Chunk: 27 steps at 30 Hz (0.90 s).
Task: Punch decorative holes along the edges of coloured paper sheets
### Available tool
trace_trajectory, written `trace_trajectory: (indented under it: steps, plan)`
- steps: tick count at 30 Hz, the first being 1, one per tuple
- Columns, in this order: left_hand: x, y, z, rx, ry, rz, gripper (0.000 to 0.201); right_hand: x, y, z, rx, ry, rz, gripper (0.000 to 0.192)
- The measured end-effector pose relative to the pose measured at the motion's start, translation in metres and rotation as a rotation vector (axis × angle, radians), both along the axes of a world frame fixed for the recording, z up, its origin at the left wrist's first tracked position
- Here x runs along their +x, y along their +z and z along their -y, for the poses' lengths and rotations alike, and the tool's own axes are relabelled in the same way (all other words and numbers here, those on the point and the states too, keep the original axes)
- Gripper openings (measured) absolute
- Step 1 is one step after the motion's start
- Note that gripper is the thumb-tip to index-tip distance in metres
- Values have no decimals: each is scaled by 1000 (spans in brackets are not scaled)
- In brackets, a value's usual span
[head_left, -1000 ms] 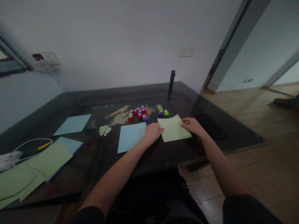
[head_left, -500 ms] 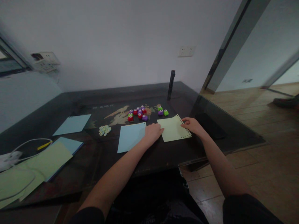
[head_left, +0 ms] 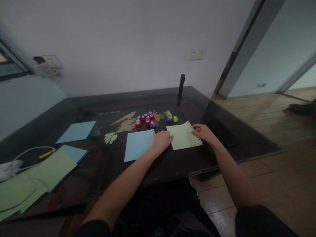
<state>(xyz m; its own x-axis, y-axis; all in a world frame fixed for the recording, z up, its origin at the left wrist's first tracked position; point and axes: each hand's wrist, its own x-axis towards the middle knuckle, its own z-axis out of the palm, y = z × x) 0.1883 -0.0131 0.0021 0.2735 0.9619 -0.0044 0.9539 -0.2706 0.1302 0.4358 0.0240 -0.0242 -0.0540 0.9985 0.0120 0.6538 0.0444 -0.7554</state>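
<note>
**Both hands on a pale green sheet**

The left hand point(head_left: 161, 141) lies loosely curled, fingertips on the left edge of the pale green sheet point(head_left: 183, 135), clamped on nothing. The right hand point(head_left: 202, 132) rests its fingers on the sheet's punched right edge; whether it pinches the paper I cannot tell. The sheet lies flat on the dark bench point(head_left: 160, 164), right of centre. Just left of it lies a blue sheet point(head_left: 138, 144). Beyond, a cluster of small coloured punches point(head_left: 148, 120); further left, paper scraps point(head_left: 110, 137).
</note>
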Motion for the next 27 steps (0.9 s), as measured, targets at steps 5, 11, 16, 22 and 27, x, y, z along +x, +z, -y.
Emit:
trace_trajectory:
  steps: [5,11,16,22,27]
  plan:
    - [1,-2,-1,11,3,6,38,-4,1,3,18,-33,94,32]
    - [2,-4,-1,21,18,-1,39,-9,3,7,200,-49,312,42]
    - [5,-1,1,21,-7,-26,39,-12,2,10,283,-75,380,39]
    - [-13,26,7,146,-71,87,40,-22,20,13,392,-87,260,21]
    - [-85,39,2,202,-68,217,29,-64,53,23,466,85,157,15]
